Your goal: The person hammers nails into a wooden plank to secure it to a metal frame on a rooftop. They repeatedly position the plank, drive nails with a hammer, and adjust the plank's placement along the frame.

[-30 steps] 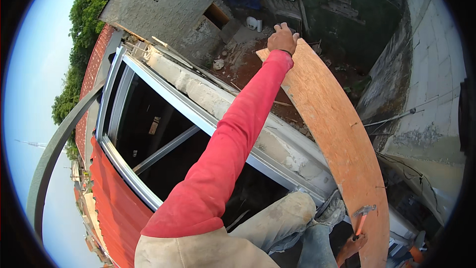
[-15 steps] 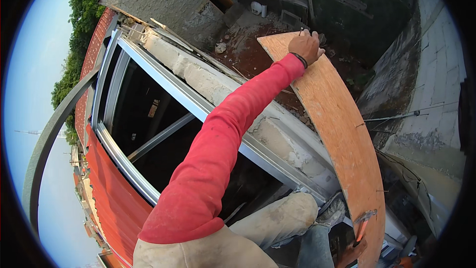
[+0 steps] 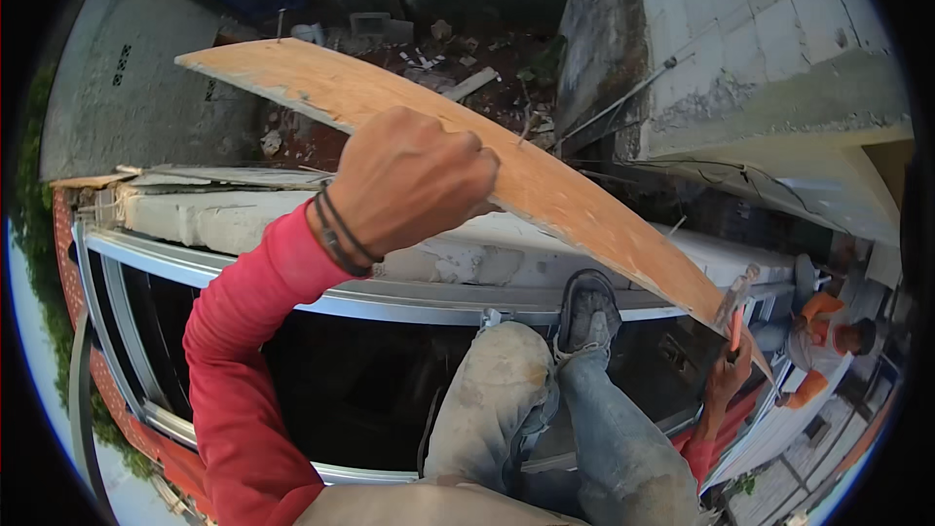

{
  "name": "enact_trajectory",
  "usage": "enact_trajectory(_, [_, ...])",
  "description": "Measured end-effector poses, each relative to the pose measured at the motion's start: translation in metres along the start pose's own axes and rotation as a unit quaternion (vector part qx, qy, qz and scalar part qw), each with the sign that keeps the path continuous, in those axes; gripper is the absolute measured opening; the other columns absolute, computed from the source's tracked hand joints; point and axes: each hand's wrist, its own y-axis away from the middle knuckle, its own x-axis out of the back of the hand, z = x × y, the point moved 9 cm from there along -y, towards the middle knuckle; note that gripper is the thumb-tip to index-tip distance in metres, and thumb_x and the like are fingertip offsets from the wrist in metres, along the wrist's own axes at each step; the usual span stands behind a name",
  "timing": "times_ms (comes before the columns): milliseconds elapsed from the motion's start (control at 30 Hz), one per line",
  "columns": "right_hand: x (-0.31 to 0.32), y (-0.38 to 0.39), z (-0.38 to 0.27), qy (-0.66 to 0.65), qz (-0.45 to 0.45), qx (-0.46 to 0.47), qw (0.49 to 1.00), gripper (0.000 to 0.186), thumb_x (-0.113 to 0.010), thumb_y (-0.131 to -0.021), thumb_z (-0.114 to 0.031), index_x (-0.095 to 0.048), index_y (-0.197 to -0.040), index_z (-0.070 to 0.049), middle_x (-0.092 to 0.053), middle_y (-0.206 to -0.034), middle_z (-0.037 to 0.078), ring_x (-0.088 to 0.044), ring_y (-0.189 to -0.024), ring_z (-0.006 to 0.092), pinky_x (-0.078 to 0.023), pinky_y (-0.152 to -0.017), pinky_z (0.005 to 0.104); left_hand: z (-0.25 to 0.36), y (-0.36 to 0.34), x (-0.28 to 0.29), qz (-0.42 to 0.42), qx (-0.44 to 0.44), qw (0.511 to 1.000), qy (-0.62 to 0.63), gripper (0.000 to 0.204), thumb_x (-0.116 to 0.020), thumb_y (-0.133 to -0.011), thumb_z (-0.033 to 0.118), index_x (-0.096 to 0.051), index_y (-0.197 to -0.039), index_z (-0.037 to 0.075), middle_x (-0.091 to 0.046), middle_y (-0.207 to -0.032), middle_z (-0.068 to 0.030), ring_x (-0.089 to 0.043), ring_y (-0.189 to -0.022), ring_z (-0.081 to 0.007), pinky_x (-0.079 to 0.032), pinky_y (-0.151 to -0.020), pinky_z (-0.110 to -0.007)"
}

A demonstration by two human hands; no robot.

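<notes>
A long, weathered plywood board (image 3: 584, 205) slants from the upper left down to the lower right. My left hand (image 3: 409, 180), in a red sleeve with dark wrist bands, is clenched over the board's near edge around its middle. My right hand (image 3: 726, 380) is at the board's lower end and grips a hammer (image 3: 737, 307) with an orange handle, its head up against the board. My knee and my dark shoe (image 3: 584, 317) rest by a metal window frame (image 3: 390, 302).
A rough concrete ledge (image 3: 214, 219) runs above the metal frame, with a dark opening beneath. Far below lies rubble (image 3: 448, 58) on red ground. A white block wall (image 3: 740, 29) rises at the upper right. A person in orange (image 3: 823, 331) crouches at the right.
My left arm has bent and drawn in, bringing hand and board much nearer. The board now lies across the view rather than reaching away. The view has tilted down toward my legs.
</notes>
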Motion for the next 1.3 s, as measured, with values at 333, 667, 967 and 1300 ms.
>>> enact_trajectory(333, [0.021,0.011,-0.090,0.024,0.002,0.206,0.978,0.039,-0.074,-0.072,-0.001,-0.067,-0.111,-0.004,-0.065,-0.097,0.015,-0.065,-0.098,0.0386,-0.053,-0.080,0.0494,-0.075,0.084,0.006,-0.075,0.098,0.989,-0.081,0.048,-0.087,-0.077,0.016,-0.070,-0.122,0.013,-0.072,-0.121,-0.0085,-0.065,-0.112,-0.0322,-0.047,-0.101,-0.047])
enact_trajectory(667, [0.006,-0.007,-0.216,-0.129,-0.017,0.272,0.953,0.025,-0.079,-0.075,0.000,-0.071,-0.099,-0.002,-0.058,-0.080,0.012,-0.053,-0.070,0.0319,-0.041,-0.064,0.0420,0.036,0.037,0.077,0.055,0.065,0.993,-0.084,0.065,-0.085,-0.078,0.044,-0.069,-0.134,0.014,-0.073,-0.133,-0.0035,-0.076,-0.082,-0.0206,-0.058,-0.067,-0.032])
enact_trajectory(967, [0.008,-0.008,-0.229,-0.199,-0.095,0.202,0.954,0.019,-0.073,-0.093,-0.001,-0.055,-0.087,0.000,-0.044,-0.077,0.001,-0.036,-0.066,0.0123,-0.031,-0.060,0.0288,0.069,0.056,0.102,0.113,-0.002,0.986,-0.125,0.028,-0.073,-0.082,0.033,-0.070,-0.099,0.011,-0.063,-0.080,0.0015,-0.064,-0.062,-0.0123,-0.048,-0.051,-0.028])
enact_trajectory(1300, [0.022,-0.024,-0.196,-0.161,-0.083,0.200,0.963,0.045,-0.080,-0.081,-0.001,-0.063,-0.123,0.002,-0.066,-0.112,0.012,-0.061,-0.106,0.0254,-0.044,-0.098,0.0343,0.051,0.073,0.117,0.141,0.011,0.988,-0.069,0.034,-0.076,-0.087,0.046,-0.061,-0.091,0.015,-0.059,-0.071,0.0043,-0.064,-0.061,-0.0124,-0.048,-0.052,-0.028])
